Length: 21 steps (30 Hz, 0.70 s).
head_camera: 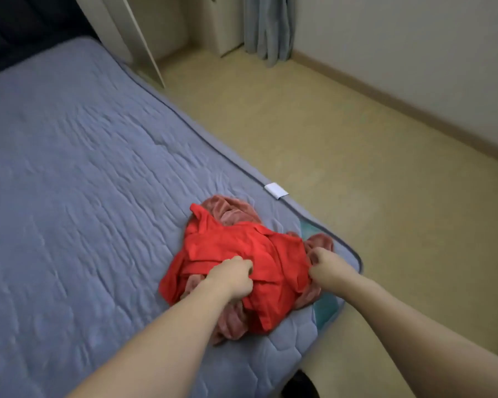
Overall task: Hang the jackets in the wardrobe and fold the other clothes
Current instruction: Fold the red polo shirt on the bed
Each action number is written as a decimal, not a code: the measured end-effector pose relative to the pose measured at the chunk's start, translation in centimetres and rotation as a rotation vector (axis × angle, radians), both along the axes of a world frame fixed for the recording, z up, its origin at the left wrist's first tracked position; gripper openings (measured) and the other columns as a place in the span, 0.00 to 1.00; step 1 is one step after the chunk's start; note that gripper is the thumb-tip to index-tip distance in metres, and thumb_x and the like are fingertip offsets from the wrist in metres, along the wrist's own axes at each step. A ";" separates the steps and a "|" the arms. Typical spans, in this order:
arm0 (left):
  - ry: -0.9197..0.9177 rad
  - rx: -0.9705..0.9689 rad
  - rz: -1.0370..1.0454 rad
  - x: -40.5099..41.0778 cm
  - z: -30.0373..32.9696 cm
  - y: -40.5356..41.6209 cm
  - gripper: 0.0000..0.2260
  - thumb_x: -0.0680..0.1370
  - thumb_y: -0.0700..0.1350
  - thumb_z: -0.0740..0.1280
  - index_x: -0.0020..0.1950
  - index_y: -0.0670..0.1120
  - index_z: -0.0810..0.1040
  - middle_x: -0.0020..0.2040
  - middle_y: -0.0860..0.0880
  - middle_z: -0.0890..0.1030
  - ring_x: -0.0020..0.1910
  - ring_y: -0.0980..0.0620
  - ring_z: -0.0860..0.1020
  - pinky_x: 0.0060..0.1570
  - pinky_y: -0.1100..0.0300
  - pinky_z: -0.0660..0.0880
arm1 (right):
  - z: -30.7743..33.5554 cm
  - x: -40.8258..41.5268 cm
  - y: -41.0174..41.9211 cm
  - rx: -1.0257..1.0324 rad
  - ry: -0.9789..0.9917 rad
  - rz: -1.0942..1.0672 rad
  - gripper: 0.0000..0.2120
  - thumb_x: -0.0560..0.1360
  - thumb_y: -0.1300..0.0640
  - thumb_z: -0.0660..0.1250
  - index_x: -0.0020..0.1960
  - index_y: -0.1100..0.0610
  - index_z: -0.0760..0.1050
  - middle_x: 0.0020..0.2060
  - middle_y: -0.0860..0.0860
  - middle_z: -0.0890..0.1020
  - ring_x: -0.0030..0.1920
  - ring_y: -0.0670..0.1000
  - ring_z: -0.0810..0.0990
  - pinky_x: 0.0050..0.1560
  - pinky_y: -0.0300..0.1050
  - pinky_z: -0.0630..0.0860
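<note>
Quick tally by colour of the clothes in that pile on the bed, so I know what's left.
Red garment: 1, gripped by the left hand and the right hand.
Dusty pink garment: 1 as far as I can tell, bunched underneath.
Total: 2, on the bed.

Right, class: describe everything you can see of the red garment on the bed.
The red garment is bright, thin-looking cloth, crumpled in a heap with a collar-like flap sticking up at its far end. It lies near the bed's corner, on top of a fuzzy pink garment. The left hand and right hand both grip it.
</note>
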<state>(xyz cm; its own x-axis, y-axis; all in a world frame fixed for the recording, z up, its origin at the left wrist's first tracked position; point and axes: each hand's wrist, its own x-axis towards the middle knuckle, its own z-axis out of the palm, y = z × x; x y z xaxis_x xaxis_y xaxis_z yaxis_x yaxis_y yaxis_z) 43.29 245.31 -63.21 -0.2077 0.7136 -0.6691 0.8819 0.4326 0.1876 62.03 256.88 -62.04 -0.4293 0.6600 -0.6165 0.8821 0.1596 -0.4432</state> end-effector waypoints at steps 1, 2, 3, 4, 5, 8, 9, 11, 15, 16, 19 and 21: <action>0.030 -0.033 -0.032 0.5 -2.5 0.6 0.19 0.76 0.46 0.62 0.68 0.48 0.71 0.65 0.44 0.71 0.65 0.41 0.72 0.65 0.48 0.70 | -2.5 -0.2 0.3 -0.041 -0.009 -0.003 0.04 0.74 0.61 0.60 0.47 0.55 0.72 0.55 0.57 0.80 0.57 0.58 0.77 0.45 0.41 0.66; 0.085 -0.038 -0.062 0.7 -4.8 0.9 0.21 0.76 0.46 0.63 0.69 0.48 0.69 0.66 0.45 0.70 0.66 0.41 0.70 0.65 0.48 0.70 | -4.9 -0.5 0.4 -0.081 -0.017 -0.008 0.04 0.73 0.61 0.61 0.48 0.56 0.71 0.56 0.58 0.80 0.58 0.58 0.76 0.47 0.42 0.67; 0.159 -0.027 -0.084 0.9 -6.7 1.0 0.23 0.76 0.48 0.64 0.71 0.49 0.66 0.67 0.46 0.69 0.66 0.42 0.69 0.64 0.48 0.70 | -7.1 -0.7 0.2 -0.118 -0.027 -0.017 0.07 0.73 0.60 0.62 0.51 0.57 0.71 0.57 0.59 0.79 0.59 0.59 0.76 0.50 0.42 0.68; 0.234 -0.005 -0.092 0.9 -8.2 0.9 0.24 0.76 0.49 0.65 0.71 0.50 0.65 0.67 0.47 0.68 0.66 0.43 0.68 0.62 0.48 0.69 | -9.0 -0.9 -0.1 -0.148 -0.033 -0.035 0.12 0.73 0.59 0.63 0.56 0.59 0.71 0.58 0.60 0.78 0.60 0.59 0.75 0.53 0.43 0.69; 0.293 0.020 -0.089 1.0 -9.4 0.8 0.24 0.76 0.50 0.65 0.71 0.52 0.64 0.66 0.48 0.68 0.65 0.44 0.68 0.61 0.48 0.69 | -10.6 -1.1 -0.4 -0.164 -0.038 -0.047 0.18 0.73 0.57 0.65 0.62 0.59 0.69 0.60 0.60 0.76 0.62 0.60 0.74 0.58 0.45 0.69; 0.348 0.094 -0.094 0.6 -11.3 -0.1 0.17 0.78 0.51 0.62 0.67 0.54 0.67 0.63 0.49 0.70 0.62 0.45 0.68 0.57 0.49 0.69 | -13.2 -1.5 -1.3 -0.074 -0.109 -0.051 0.32 0.71 0.52 0.69 0.70 0.58 0.60 0.65 0.58 0.69 0.67 0.61 0.67 0.67 0.51 0.65; 0.311 0.140 -0.057 0.4 -11.6 -0.3 0.15 0.79 0.51 0.62 0.65 0.54 0.69 0.62 0.50 0.71 0.61 0.45 0.69 0.57 0.50 0.69 | -13.6 -1.6 -1.5 -0.032 -0.121 -0.072 0.33 0.70 0.51 0.70 0.69 0.57 0.60 0.64 0.58 0.68 0.66 0.61 0.66 0.66 0.52 0.65; 0.107 0.280 0.158 0.0 -11.3 -0.5 0.12 0.79 0.48 0.63 0.61 0.50 0.73 0.59 0.49 0.74 0.59 0.45 0.71 0.58 0.51 0.69 | -13.7 -2.0 -1.9 0.009 -0.137 -0.143 0.33 0.69 0.49 0.72 0.67 0.57 0.61 0.63 0.58 0.67 0.65 0.62 0.67 0.64 0.54 0.67; -0.260 0.482 0.614 -1.2 -8.1 -0.7 0.03 0.78 0.44 0.66 0.46 0.50 0.72 0.38 0.53 0.75 0.40 0.50 0.73 0.46 0.53 0.69 | -12.8 -3.2 -2.2 0.008 -0.187 -0.066 0.17 0.76 0.48 0.63 0.61 0.56 0.70 0.61 0.59 0.72 0.63 0.63 0.69 0.64 0.53 0.66; -0.274 0.498 0.667 -1.7 -7.3 -1.0 0.05 0.77 0.46 0.65 0.43 0.51 0.70 0.35 0.54 0.73 0.36 0.52 0.72 0.43 0.53 0.69 | -12.2 -3.8 -2.2 -0.002 -0.148 -0.077 0.14 0.78 0.49 0.61 0.58 0.57 0.71 0.60 0.59 0.74 0.62 0.62 0.71 0.61 0.52 0.67; -0.253 0.580 0.762 -3.8 -4.2 -2.5 0.09 0.74 0.53 0.62 0.40 0.48 0.71 0.30 0.50 0.74 0.32 0.51 0.72 0.39 0.53 0.69 | -9.6 -5.7 -2.0 -0.098 0.159 -0.448 0.08 0.79 0.54 0.59 0.52 0.59 0.72 0.53 0.61 0.80 0.53 0.60 0.77 0.53 0.50 0.71; -0.251 0.634 0.826 -5.7 -2.1 -4.1 0.14 0.73 0.53 0.62 0.39 0.41 0.72 0.32 0.44 0.76 0.34 0.43 0.73 0.40 0.47 0.71 | -7.4 -7.2 -2.0 -0.140 0.354 -0.710 0.07 0.80 0.55 0.58 0.52 0.58 0.71 0.52 0.61 0.80 0.51 0.59 0.78 0.56 0.54 0.74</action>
<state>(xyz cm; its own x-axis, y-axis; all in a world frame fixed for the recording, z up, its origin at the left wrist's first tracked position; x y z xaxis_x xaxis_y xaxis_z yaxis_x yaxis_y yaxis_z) 37.57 241.20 -65.26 -0.6935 0.6473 -0.3162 0.2650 0.6374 0.7236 54.78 254.85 -69.39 -0.1220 0.7754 -0.6196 0.5552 -0.4641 -0.6902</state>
